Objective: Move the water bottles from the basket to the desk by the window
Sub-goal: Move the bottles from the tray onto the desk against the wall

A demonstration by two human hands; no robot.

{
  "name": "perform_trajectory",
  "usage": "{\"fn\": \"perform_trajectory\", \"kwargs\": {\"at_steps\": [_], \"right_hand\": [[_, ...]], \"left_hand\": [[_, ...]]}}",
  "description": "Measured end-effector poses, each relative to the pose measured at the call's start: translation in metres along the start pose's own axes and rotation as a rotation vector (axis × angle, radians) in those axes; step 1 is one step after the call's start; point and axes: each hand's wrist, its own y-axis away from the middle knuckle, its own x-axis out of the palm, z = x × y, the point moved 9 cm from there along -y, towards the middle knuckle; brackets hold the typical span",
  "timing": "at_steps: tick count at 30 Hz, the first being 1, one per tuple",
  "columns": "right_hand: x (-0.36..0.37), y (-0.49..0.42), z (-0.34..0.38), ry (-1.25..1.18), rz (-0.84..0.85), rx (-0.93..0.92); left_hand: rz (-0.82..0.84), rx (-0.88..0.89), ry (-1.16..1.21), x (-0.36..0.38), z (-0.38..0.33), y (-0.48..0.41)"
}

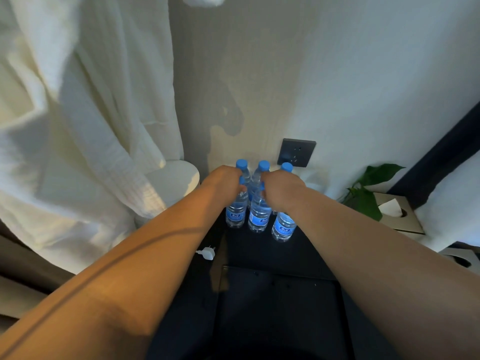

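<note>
Several clear water bottles with blue caps and blue labels stand upright on a dark desk point(259, 253) against the wall. My left hand point(223, 181) grips the neck of the front left bottle point(235, 211). My right hand point(281, 190) grips the neck of the front middle bottle point(259, 216). A third front bottle point(283, 227) stands free at the right. Behind them rise the caps of three more bottles point(263, 166). No basket is in view.
A white curtain point(85, 120) hangs at the left. A dark wall socket point(296, 152) sits behind the bottles. A white plug point(207, 253) lies at the desk's left edge. A green plant point(368, 193) and a tissue box point(400, 214) stand at the right.
</note>
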Motion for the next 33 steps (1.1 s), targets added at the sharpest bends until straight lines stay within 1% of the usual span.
{"fn": "perform_trajectory", "kwargs": {"at_steps": [2,5,8,11,13,18,21,24,28,33], "right_hand": [[0.002,-0.003,-0.001,-0.017,0.006,0.042],[0.004,-0.006,-0.001,0.041,-0.001,0.066],[0.008,-0.002,0.003,0.098,-0.048,-0.006],[0.01,0.005,0.006,0.076,-0.111,-0.1],[0.014,0.007,0.003,0.05,-0.132,-0.116],[0.022,-0.002,-0.012,-0.076,-0.055,-0.009],[0.021,-0.005,-0.013,-0.098,-0.068,0.04],[0.022,-0.004,-0.01,-0.097,-0.095,0.055],[0.024,-0.001,-0.009,-0.123,-0.081,0.035],[0.019,-0.008,-0.013,-0.082,-0.074,0.085]], "left_hand": [[0.025,-0.011,-0.009,0.001,0.001,0.001],[-0.061,0.025,0.015,-0.006,0.001,0.005],[-0.081,0.039,0.038,-0.009,0.0,0.01],[-0.011,0.013,0.058,-0.007,-0.002,0.011],[0.05,-0.008,0.041,-0.005,-0.004,0.012],[0.027,-0.006,0.076,-0.009,-0.005,0.018],[0.002,-0.006,0.129,-0.011,-0.004,0.021],[0.017,-0.037,0.153,-0.013,-0.004,0.024],[0.08,-0.087,0.178,-0.013,-0.006,0.027],[0.092,-0.101,0.17,-0.014,-0.008,0.028]]}}
